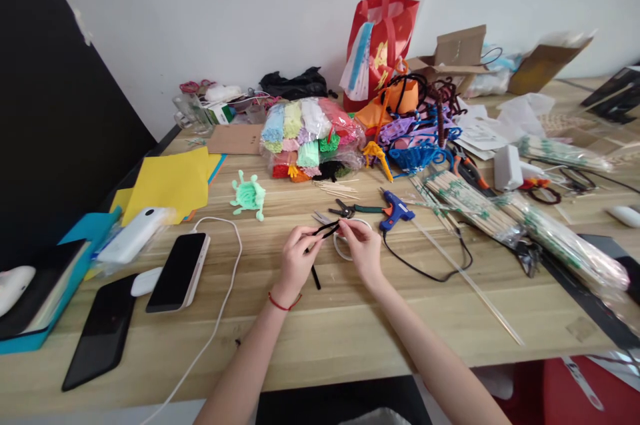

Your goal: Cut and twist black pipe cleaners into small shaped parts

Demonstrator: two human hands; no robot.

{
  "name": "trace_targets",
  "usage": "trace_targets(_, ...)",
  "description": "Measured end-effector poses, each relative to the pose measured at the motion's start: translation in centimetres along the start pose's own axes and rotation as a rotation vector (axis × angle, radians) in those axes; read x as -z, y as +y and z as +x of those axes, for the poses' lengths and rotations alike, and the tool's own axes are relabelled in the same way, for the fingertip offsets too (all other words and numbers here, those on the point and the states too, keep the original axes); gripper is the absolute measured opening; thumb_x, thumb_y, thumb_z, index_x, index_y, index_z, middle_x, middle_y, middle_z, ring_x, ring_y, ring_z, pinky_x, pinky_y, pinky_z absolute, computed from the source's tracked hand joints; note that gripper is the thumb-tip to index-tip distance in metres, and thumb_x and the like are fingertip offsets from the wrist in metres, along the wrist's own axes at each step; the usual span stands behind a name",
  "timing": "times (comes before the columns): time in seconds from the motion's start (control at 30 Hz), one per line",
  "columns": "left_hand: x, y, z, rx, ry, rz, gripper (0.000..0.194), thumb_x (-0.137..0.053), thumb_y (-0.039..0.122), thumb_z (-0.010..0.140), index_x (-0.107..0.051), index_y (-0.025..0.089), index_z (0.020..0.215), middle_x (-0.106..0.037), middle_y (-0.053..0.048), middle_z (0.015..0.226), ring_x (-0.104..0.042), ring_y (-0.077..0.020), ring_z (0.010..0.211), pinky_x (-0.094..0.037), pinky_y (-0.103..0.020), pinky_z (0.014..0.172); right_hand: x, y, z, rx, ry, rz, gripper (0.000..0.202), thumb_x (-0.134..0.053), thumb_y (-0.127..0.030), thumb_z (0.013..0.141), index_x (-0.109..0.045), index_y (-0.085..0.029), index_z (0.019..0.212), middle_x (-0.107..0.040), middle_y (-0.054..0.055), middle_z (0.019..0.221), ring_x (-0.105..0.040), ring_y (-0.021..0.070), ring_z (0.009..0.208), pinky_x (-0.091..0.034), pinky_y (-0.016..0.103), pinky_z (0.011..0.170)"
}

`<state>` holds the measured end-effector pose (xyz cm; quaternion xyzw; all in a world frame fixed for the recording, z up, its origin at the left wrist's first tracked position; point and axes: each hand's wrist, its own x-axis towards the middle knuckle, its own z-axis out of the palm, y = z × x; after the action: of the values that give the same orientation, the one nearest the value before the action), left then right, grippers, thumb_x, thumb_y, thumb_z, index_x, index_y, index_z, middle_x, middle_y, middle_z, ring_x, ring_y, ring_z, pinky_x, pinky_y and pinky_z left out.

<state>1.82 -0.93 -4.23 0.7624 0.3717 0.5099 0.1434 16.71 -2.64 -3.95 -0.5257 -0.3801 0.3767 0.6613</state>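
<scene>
In the head view, a thin bent black fuzzy strip is being held between the left hand and the right hand, its ends being pinched by the fingertips of both. Just beyond the hands, a blue hot glue gun is being supported by the wooden desk, right of the pale green fuzzy figure.
</scene>
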Motion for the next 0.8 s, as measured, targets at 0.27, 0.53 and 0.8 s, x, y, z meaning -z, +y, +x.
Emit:
trace_targets(0.27, -0.2, -0.3, -0.2, 0.004, -0.025, -0.024, 0.006, -0.058, 0.018, 0.082, -0.064, 0.018, 0.080, -0.061, -0.005, 0.089, -0.061, -0.0155, 0.085, -0.052, -0.030, 0.074, 0.7, 0.1, 1.2, -0.165, -0.075, 0.108, 0.034, -0.075, -0.044, 0.061, -0.068, -0.016, 0.078, -0.068, 0.003, 0.068, -0.063, 0.0166, 0.060, -0.053, 0.032, 0.063)
trace_targets(0.53, -0.3, -0.2, 0.1, 0.096, -0.065, -0.064, 0.011, -0.061, 0.020, 0.080, -0.063, 0.020, 0.090, -0.062, -0.005, 0.091, -0.061, -0.0156, 0.085, -0.051, -0.030, 0.075, 0.7, 0.0, 1.3, -0.180, -0.064, 0.113, 0.036, -0.076, -0.045, 0.058, -0.067, -0.015, 0.077, -0.067, 0.002, 0.064, -0.062, 0.0159, 0.056, -0.052, 0.031, 0.060)
trace_targets(0.8, -0.4, 0.2, 0.4, 0.212, -0.125, -0.179, 0.026, -0.062, 0.024, 0.079, -0.059, 0.020, 0.105, -0.066, -0.007, 0.101, -0.063, -0.0187, 0.094, -0.052, -0.033, 0.081, -0.1, -0.3, 0.3, -0.136, -0.108, 0.090, 0.032, -0.074, -0.046, 0.061, -0.068, -0.018, 0.075, -0.067, 0.003, 0.065, -0.062, 0.0187, 0.058, -0.053, 0.034, 0.061)
